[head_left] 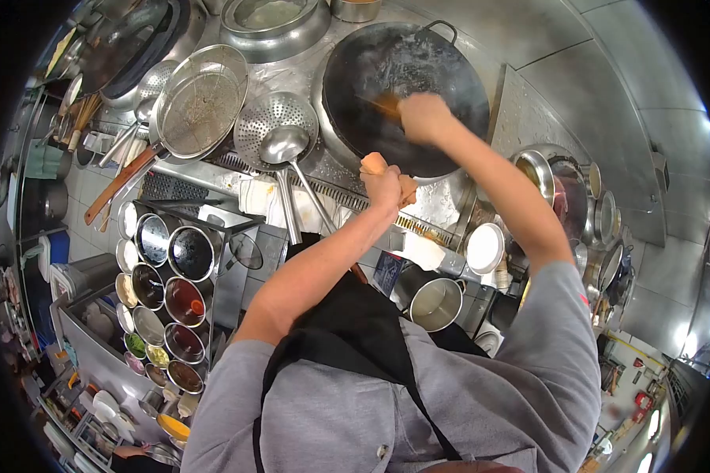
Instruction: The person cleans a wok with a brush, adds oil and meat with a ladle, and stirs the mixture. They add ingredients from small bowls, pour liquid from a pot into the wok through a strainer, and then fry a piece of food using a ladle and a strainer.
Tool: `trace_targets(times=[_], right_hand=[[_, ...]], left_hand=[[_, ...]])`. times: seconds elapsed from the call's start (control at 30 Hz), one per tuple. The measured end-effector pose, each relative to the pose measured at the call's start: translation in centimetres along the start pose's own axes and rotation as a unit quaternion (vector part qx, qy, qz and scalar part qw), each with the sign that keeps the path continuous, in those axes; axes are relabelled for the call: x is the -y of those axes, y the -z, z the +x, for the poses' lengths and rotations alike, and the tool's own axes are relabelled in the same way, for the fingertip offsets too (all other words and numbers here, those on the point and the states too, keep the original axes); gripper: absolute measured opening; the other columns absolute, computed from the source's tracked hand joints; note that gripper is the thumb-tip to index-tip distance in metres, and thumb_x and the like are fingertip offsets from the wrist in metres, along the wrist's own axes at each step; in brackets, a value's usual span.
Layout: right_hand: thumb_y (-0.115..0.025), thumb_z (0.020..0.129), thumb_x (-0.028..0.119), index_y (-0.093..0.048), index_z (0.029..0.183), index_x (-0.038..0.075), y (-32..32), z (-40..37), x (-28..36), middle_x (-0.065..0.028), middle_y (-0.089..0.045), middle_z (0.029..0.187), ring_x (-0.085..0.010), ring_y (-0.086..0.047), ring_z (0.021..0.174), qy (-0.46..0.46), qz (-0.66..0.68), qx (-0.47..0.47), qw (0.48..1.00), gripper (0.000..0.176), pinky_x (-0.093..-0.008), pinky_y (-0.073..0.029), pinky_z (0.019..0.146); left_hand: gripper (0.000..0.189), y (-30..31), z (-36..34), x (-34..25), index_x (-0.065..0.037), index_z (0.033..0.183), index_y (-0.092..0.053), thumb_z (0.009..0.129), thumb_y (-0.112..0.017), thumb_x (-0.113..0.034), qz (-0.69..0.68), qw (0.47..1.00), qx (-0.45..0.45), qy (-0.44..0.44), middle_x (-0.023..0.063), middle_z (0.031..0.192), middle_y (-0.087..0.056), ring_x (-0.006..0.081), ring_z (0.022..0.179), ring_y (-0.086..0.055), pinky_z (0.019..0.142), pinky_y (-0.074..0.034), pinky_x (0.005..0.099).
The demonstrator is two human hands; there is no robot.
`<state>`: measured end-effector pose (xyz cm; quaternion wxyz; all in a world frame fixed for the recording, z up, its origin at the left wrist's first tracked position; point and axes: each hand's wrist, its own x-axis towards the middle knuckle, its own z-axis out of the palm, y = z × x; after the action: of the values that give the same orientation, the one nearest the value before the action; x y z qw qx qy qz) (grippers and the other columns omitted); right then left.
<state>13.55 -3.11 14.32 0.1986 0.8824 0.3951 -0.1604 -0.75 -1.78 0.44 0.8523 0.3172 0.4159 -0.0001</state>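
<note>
A large black wok (406, 67) sits on the range in front of me, with water and haze or steam inside it. My left hand (383, 188) is closed on a folded tan-orange cloth (374, 163) at the wok's near rim; whatever lies under the cloth is hidden. Over the right half of the wok, my right hand (426, 118) is closed on a brown brush-like tool (383, 104). Blur smears this tool, and its far end points left into the wok. Beside the wok on the left lie a perforated skimmer (252, 118) and a steel ladle (285, 144).
A wooden-handled mesh strainer (201, 102) rests farther left. Several sauce and seasoning pots (186, 301) stand at my left. A steel pot with pale liquid (436, 305) and a white bowl (485, 248) are near my right arm. A metal splash wall (584, 94) rises at the right.
</note>
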Motion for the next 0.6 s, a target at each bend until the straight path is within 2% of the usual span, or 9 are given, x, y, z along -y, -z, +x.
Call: trace_targets(times=[0.03,0.1,0.2,0.23,0.3,0.37,0.43,0.53,0.6], right_hand=[[-0.063,0.080,0.014,-0.077,0.094,0.004,0.2,-2.1,1.6,-0.0202,-0.074,0.099,-0.0328,-0.074,0.093,0.053,-0.024,0.002,0.998,0.022,-0.0419,-0.059,0.082],[-0.064,0.080,0.014,-0.077,0.095,0.005,-0.1,-2.6,2.2,-0.0203,-0.074,0.097,-0.0326,-0.074,0.093,0.059,-0.017,0.024,0.998,0.022,-0.0417,-0.059,0.082],[-0.063,0.081,0.016,-0.075,0.097,0.003,-4.1,5.5,-4.7,-0.0216,-0.074,0.098,-0.0346,-0.072,0.096,-0.179,0.154,-0.117,0.965,0.024,-0.0441,-0.058,0.081],[-0.062,0.081,0.017,-0.074,0.101,0.005,-3.5,5.4,-5.4,-0.0217,-0.073,0.100,-0.0337,-0.072,0.097,-0.210,0.163,-0.113,0.958,0.026,-0.0443,-0.058,0.081],[-0.061,0.082,0.016,-0.073,0.107,0.007,-4.2,3.8,-4.2,-0.0224,-0.073,0.096,-0.0362,-0.072,0.094,-0.188,0.204,-0.166,0.946,0.030,-0.0445,-0.058,0.081],[-0.062,0.083,0.017,-0.068,0.114,0.007,-5.7,-0.1,-1.2,-0.0214,-0.071,0.095,-0.0394,-0.072,0.089,-0.096,0.127,-0.087,0.983,0.033,-0.0447,-0.058,0.081],[-0.061,0.085,0.016,-0.062,0.117,0.006,-7.4,-6.2,0.8,-0.0195,-0.068,0.097,-0.0402,-0.071,0.086,0.015,0.099,-0.134,0.986,0.033,-0.0452,-0.058,0.079],[-0.063,0.085,0.016,-0.059,0.124,0.010,-11.5,-5.7,-3.2,-0.0200,-0.065,0.102,-0.0392,-0.072,0.084,-0.114,0.027,-0.069,0.991,0.039,-0.0472,-0.058,0.073],[-0.062,0.087,0.019,-0.061,0.122,0.008,-13.0,-0.1,-8.7,-0.0217,-0.067,0.104,-0.0403,-0.071,0.092,-0.216,0.099,-0.143,0.961,0.037,-0.0483,-0.058,0.078]], left_hand=[[0.016,0.4,0.9,1.0,0.000,0.097,-0.046,0.086,-0.057,-0.005,0.005,1.000,0.011,-0.018,0.0117,0.080,-0.057,0.0249,0.060,-0.064,0.047,-0.054,0.0384],[0.016,0.0,2.5,2.0,0.000,0.098,-0.047,0.088,-0.058,-0.006,0.010,0.999,-0.037,0.009,0.0121,0.080,-0.058,0.0246,0.061,-0.065,0.047,-0.054,0.0378],[0.020,-0.4,0.4,0.5,0.002,0.102,-0.047,0.089,-0.058,-0.007,0.051,0.997,-0.058,-0.003,0.0132,0.088,-0.059,0.0240,0.068,-0.066,0.055,-0.057,0.0386],[0.022,-0.4,0.7,0.4,0.002,0.104,-0.046,0.088,-0.059,-0.007,0.042,0.998,-0.042,-0.008,0.0133,0.090,-0.059,0.0240,0.070,-0.067,0.056,-0.057,0.0385],[0.025,0.3,0.8,1.0,0.003,0.106,-0.046,0.087,-0.059,-0.006,0.030,0.999,-0.011,-0.008,0.0135,0.092,-0.059,0.0239,0.072,-0.067,0.059,-0.057,0.0384],[0.026,0.2,1.2,2.4,0.003,0.106,-0.045,0.086,-0.059,-0.005,0.020,0.999,-0.020,-0.028,0.0133,0.092,-0.058,0.0238,0.072,-0.067,0.059,-0.058,0.0386],[0.032,-0.3,1.4,2.5,0.002,0.109,-0.042,0.084,-0.061,-0.005,0.020,0.998,-0.041,-0.033,0.0138,0.094,-0.057,0.0235,0.074,-0.066,0.058,-0.057,0.0393],[0.041,-0.5,1.7,2.5,0.002,0.113,-0.036,0.082,-0.063,-0.005,-0.007,0.999,-0.049,0.019,0.0151,0.095,-0.057,0.0233,0.077,-0.065,0.059,-0.057,0.0418],[0.038,-0.8,-0.4,0.2,0.002,0.110,-0.037,0.082,-0.062,-0.005,0.008,1.000,-0.015,0.021,0.0150,0.093,-0.058,0.0236,0.074,-0.065,0.060,-0.058,0.0420]])
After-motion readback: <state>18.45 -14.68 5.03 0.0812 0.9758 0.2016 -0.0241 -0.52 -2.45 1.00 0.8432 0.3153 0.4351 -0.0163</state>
